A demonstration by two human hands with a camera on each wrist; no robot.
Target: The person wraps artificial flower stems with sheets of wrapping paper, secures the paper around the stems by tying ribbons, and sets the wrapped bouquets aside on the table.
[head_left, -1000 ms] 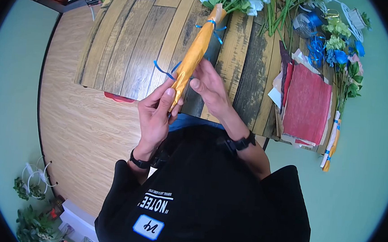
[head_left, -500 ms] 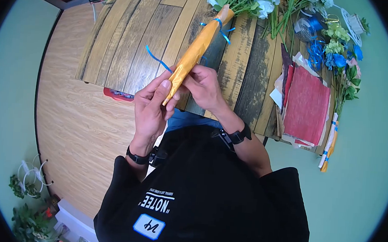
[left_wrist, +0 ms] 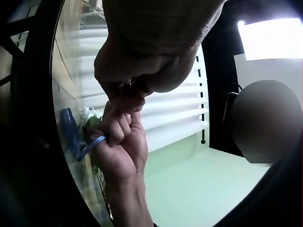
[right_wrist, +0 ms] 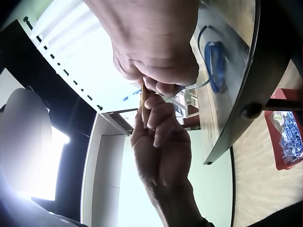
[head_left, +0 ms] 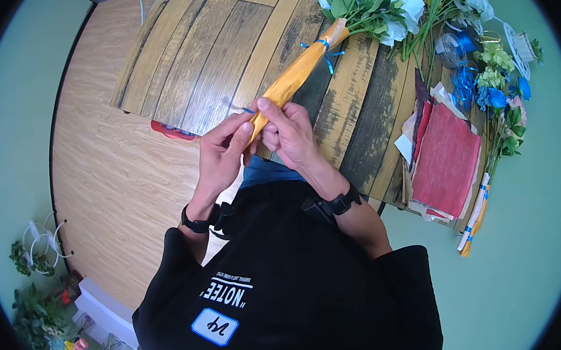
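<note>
A bouquet of white flowers (head_left: 406, 8) has its stems in yellow wrapping (head_left: 292, 78), tied near the top with a blue ribbon (head_left: 330, 55). The left hand (head_left: 222, 153) pinches the narrow lower end between thumb and fingers. Just above it, the right hand (head_left: 291, 137) grips the wrapping, its thumb on top. Blue ribbon (head_left: 248, 110) shows beside the left fingertips. In the left wrist view a ribbon strand (left_wrist: 97, 141) crosses the right hand (left_wrist: 120, 151). The right wrist view shows the left hand (right_wrist: 163, 146) around the thin wrapped end (right_wrist: 144, 101).
Red and white paper sheets (head_left: 447, 160) lie stacked at the table's right, beside a smaller wrapped bouquet (head_left: 480, 205). Ribbon spools (head_left: 454, 49) and loose flowers (head_left: 495, 57) are at the back right. A red box (right_wrist: 286, 137) of shiny blue material stands below the table edge.
The right hand has moved from behind the wrapping to grip it from above, thumb on top. The flower end has shifted right in the head view. Less of the lower ribbon shows beside the left hand.
</note>
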